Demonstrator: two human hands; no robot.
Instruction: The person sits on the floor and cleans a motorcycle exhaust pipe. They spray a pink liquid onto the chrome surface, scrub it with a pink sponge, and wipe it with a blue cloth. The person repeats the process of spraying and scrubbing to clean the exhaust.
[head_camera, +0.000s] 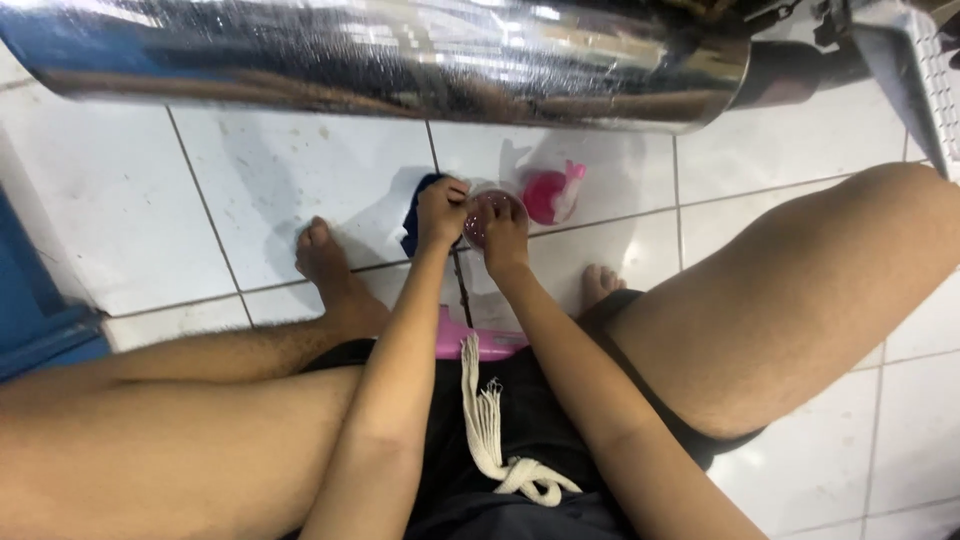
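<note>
Two hands, the left hand and the right hand, both on one small round pink container; one pink lid; one dark blue cloth; one chrome exhaust pipe; two bare feet; one white drawstring.

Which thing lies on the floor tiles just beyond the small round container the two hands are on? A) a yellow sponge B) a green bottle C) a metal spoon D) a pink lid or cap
D: a pink lid or cap lies on the white tiled floor just past the small round container that the left hand and right hand meet on, below the shiny metal cylinder.
</note>
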